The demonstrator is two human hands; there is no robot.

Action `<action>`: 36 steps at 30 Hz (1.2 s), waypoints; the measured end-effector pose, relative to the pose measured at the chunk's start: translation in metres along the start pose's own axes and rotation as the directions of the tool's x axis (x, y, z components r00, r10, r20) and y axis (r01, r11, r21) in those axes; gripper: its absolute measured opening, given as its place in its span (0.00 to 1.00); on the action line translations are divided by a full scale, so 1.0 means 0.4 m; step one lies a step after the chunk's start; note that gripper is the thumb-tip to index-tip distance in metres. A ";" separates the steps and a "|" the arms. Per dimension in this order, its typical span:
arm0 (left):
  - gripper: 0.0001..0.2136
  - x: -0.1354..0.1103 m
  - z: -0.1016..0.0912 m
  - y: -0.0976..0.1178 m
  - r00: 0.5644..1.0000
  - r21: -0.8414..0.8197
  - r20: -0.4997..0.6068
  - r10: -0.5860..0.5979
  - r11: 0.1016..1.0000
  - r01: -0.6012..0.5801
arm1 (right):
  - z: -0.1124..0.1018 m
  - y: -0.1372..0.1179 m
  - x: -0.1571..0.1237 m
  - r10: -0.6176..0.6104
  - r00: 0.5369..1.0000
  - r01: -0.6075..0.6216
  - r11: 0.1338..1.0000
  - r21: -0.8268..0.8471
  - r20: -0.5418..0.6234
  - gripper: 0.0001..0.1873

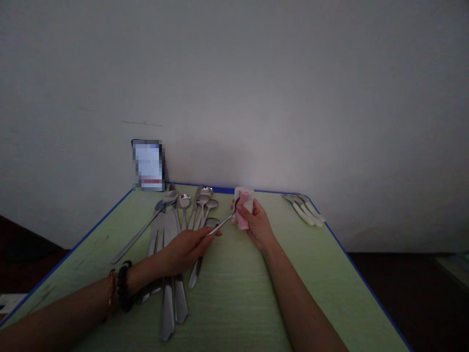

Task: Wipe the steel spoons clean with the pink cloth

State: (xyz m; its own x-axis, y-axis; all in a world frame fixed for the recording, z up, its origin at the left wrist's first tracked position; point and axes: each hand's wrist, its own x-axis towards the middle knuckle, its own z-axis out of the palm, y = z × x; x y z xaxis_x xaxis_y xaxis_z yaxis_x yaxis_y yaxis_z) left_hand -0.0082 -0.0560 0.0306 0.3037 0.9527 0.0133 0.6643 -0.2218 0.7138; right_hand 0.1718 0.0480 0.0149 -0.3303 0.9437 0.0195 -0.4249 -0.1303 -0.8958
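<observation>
Between the left hand [188, 248], pinching it, and the right hand [260, 227], squeezing folded pink-and-white cloth [246, 197], is a thin silver metal spoon [224, 223].

The tabletop [234, 298] is pale green with fine lighter streaks and a few brown smudges, its edging [225, 189] bright blue. The cloth [245, 199] shows pink and white. The held spoon [223, 226], like the table knives [167, 308], is silvery grey; the forks [302, 214] have plain creamy-green handles. The beaded bracelet [125, 286] is black, the thin bracelet [111, 293] reddish, the wall [256, 88] grey with faint dark scratches, and the floor [395, 298] deep brown
</observation>
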 end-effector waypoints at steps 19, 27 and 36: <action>0.18 -0.001 0.002 -0.003 0.999 -0.036 0.011 0.032 0.999 -0.032 | -0.015 0.019 0.018 0.016 0.996 -0.015 1.000 0.002 -0.091 0.20; 0.19 -0.003 0.002 -0.006 0.999 -0.022 0.015 0.034 0.999 -0.034 | -0.007 -0.015 0.013 0.081 0.994 -0.063 0.971 0.232 -0.073 0.15; 0.18 -0.006 0.005 -0.005 0.999 0.030 0.018 0.043 0.999 -0.044 | -0.017 -0.006 0.002 0.100 0.994 -0.103 0.992 0.074 0.046 0.10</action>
State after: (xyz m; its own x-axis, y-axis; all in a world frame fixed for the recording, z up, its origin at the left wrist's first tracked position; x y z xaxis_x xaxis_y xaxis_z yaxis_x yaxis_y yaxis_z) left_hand -0.0090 -0.0582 0.0278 0.3443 0.9383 0.0317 0.6704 -0.2694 0.6914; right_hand 0.1784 0.0512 0.0140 -0.4094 0.9110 -0.0499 -0.4500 -0.2492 -0.8575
